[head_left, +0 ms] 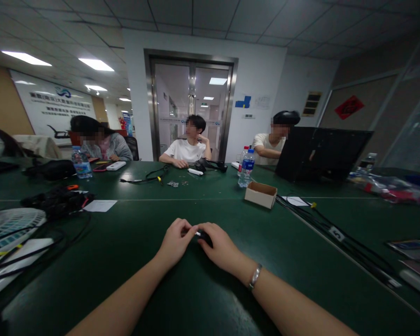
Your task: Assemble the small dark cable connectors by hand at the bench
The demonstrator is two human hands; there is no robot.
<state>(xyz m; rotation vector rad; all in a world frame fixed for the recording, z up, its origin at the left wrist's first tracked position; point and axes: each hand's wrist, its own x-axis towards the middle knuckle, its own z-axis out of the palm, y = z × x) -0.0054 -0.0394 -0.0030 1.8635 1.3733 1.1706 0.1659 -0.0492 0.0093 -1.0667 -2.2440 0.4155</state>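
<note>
Both my hands meet over the green table [154, 207], near the middle of the view. My left hand [177, 240] has its fingers bent and closed, the tips touching a small shiny metallic piece [198, 234]. From the other side my right hand [219, 245] curls round a small dark object [206, 239], its fingertips beside that metallic piece. Fingers cover most of both, so I cannot make out what they are. A silvery bracelet [255, 276] circles my right wrist.
An open cardboard box [261, 195] and bottles [247, 169] stand beyond my right hand. Cables [336, 233] run along the right. A fan [17, 226], black gear [56, 200] and paper [100, 206] lie left. Several people sit across the table, one behind a black monitor [318, 154].
</note>
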